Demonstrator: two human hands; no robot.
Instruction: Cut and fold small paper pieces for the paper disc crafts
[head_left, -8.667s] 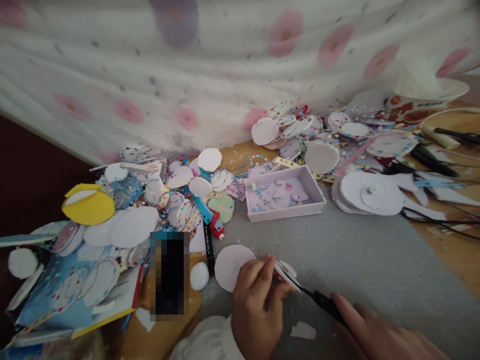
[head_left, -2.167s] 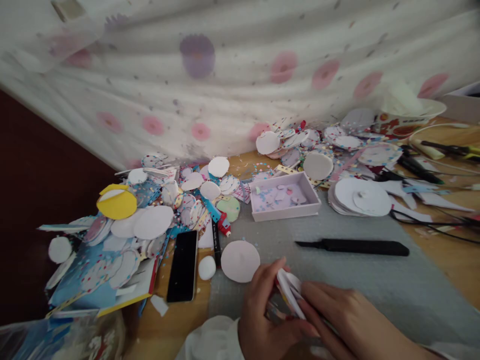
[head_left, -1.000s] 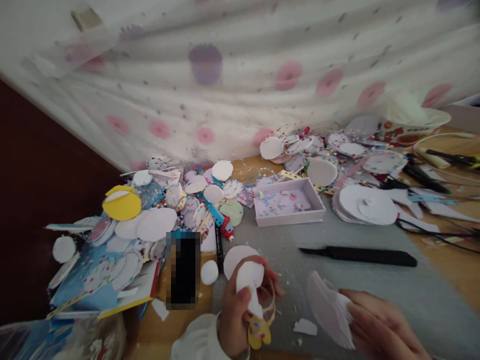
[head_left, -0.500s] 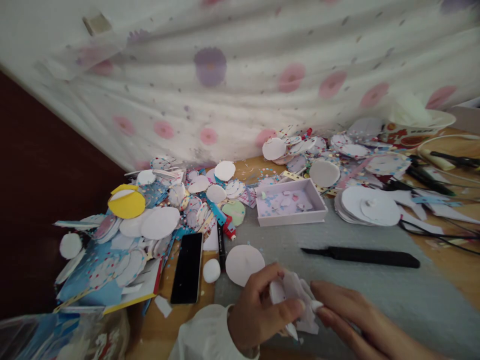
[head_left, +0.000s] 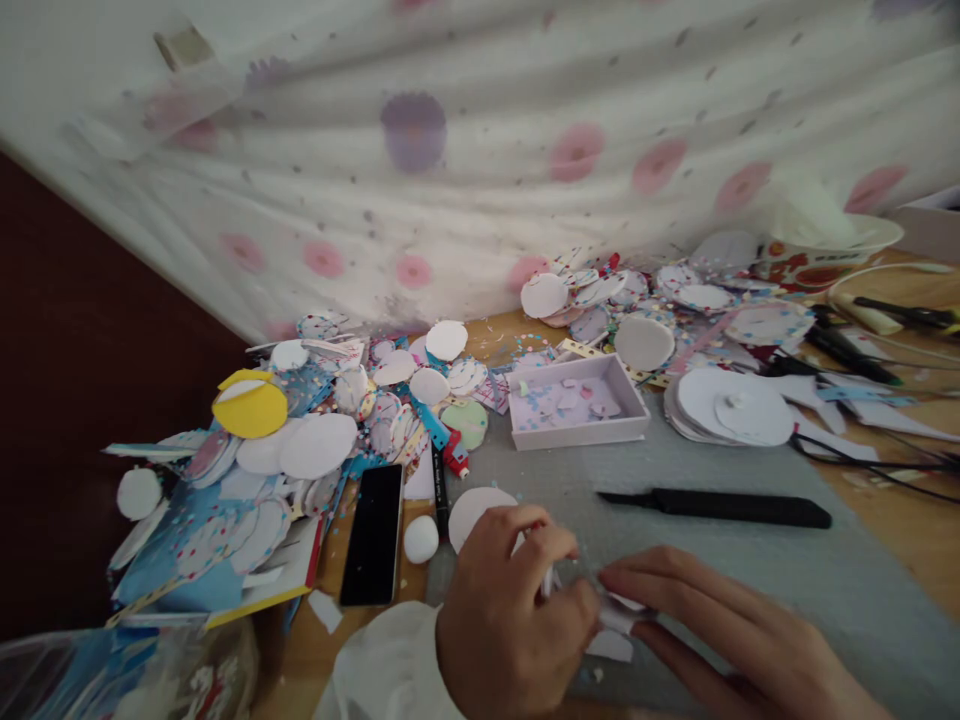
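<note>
Both hands (head_left: 517, 620) apparently pinched together

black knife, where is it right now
The black knife lies flat on the grey mat, right of centre, in front of the shallow lilac box and beyond the right hand, untouched.

I could read no text, number or brand anywhere in my view. The black marker pen (head_left: 439, 487) lying near the black phone (head_left: 370, 534) carried a line of pale print along its barrel, too small for me to make out. The printed paper bowl (head_left: 817, 258) at the far right showed only red and orange pictures, blurred, with no letters I could tell.
</note>
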